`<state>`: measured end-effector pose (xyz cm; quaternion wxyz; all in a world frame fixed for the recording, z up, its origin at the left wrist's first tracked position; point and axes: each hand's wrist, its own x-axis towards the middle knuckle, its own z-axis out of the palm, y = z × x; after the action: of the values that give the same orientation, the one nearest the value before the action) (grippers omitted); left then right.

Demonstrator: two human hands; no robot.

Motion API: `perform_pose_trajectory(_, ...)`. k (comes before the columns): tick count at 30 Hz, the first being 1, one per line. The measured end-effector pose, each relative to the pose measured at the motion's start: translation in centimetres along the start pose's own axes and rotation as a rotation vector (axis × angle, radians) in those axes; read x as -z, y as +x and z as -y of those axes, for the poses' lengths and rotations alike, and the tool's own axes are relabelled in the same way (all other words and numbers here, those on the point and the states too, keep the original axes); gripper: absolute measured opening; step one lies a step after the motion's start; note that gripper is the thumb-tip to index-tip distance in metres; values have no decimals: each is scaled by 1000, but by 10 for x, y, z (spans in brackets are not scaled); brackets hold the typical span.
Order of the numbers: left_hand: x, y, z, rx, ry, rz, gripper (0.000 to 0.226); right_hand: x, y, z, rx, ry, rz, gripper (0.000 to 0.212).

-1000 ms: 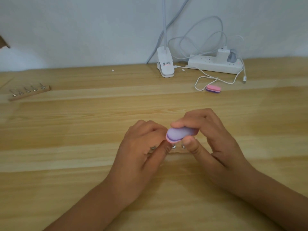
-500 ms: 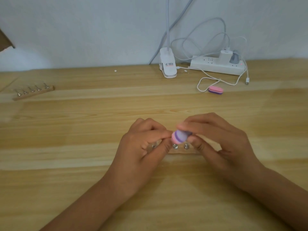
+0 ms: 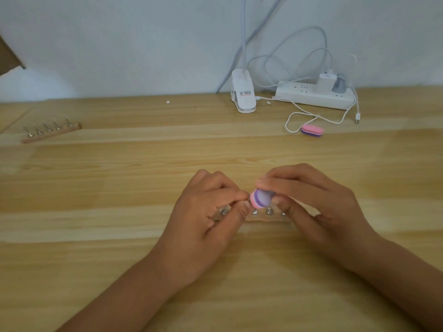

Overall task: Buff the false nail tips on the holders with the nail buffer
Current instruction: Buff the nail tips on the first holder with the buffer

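Right hand (image 3: 318,207) pinches nail buffer (image 3: 262,198); clip label (image 3: 245,92) illegible.

No text can be read anywhere. The only print is a small label on the white lamp clip (image 3: 243,94) at the table's far edge: a few dark lines with a red line under them, too small and blurred to make out. The power strip (image 3: 311,97) just beside it has no legible marking.
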<state>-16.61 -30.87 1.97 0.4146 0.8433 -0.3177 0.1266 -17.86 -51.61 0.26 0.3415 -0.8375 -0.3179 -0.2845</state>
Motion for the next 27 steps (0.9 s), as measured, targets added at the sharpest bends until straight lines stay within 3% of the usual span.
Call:
perform_pose_trajectory(4,-2,-2,2,-48,-18,36,34,-11,-1,10,78,20,1,25)
perform_pose_trajectory(8,-3,0,1,4,-30,12,22,-1,0,1,9,30,-14,23)
perform_pose_trajectory(12,-5,-1,4,-22,-64,42,35,-11,-2,7,92,27,-6,26)
perform_pose_trajectory(17,-5,0,3,46,-148,37,17,-3,-1,-1,16,21,-29,25)
perform_pose_trajectory(20,-5,-1,5,42,-215,41,19,-9,-4,6,82,15,-15,26)
perform_pose_trajectory(24,-4,0,5,77,-272,47,12,-1,-2,0,0,27,-40,24)
perform_pose_trajectory(27,-5,-1,4,64,-304,63,15,-9,-3,8,76,34,-44,26)
